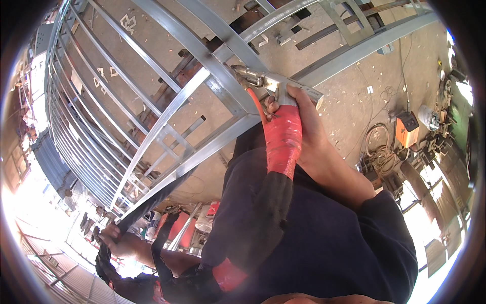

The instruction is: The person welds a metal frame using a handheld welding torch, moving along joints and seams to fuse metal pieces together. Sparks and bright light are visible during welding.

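My right hand (313, 125) grips a metal handheld welding gun (279, 85), its thumb along the body and its fingers curled around the handle. The nozzle points left, close to a corner joint of a silvery metal frame (224, 83); whether it touches is unclear. Red tape (284, 140) wraps the gun's lower end, and an orange hose (256, 100) runs beside it. From there a black-sleeved cable (271, 201) drapes across my torso to the lower left. My left hand (117, 241) is closed around dark, frayed cable sleeving (104, 262) there.
Long parallel bars (102, 152) of the frame stretch left, crossed by a curved bar (159, 127). Scraps and flat metal pieces (128, 23) litter the concrete floor. On the right are an orange machine (407, 131), coiled cables (379, 148) and a white bucket (429, 117).
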Available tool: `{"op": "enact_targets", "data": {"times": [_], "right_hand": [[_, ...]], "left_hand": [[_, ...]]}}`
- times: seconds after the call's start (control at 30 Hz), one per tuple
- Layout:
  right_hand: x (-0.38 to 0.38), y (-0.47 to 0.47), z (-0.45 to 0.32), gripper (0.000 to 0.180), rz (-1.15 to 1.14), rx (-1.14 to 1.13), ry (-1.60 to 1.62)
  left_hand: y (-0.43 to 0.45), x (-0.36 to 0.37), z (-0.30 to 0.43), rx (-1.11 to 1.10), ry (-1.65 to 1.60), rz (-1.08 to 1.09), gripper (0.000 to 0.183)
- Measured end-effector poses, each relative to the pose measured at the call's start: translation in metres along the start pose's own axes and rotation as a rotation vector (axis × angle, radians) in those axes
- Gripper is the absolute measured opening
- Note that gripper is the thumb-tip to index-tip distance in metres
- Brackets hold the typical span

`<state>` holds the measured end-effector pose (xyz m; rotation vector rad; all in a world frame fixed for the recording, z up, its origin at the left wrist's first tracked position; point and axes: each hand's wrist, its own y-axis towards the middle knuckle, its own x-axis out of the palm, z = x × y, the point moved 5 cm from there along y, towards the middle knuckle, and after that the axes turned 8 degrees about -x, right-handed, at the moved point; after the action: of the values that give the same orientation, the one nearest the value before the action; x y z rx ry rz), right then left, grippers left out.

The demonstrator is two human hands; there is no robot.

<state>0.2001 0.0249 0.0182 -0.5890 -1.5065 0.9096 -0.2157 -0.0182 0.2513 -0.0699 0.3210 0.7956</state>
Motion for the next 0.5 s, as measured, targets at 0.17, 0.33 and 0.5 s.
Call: {"op": "enact_targets", "data": {"times": [0.17, 0.33, 0.5], "right_hand": [[-0.001, 0.007, -0.001, 0.040, -0.028, 0.039, 0.061], [-0.008, 0.017, -0.001, 0.034, -0.071, 0.104, 0.102], [0.000, 0.015, -0.004, 0.036, -0.022, 0.089, 0.090]], "left_hand": [[0.009, -0.004, -0.002, 0.039, 0.049, 0.043, 0.032], [-0.002, 0.019, 0.008, 0.011, 0.025, -0.005, 0.024], [0.005, 0.009, -0.001, -0.064, 0.015, 0.104, 0.025]]}}
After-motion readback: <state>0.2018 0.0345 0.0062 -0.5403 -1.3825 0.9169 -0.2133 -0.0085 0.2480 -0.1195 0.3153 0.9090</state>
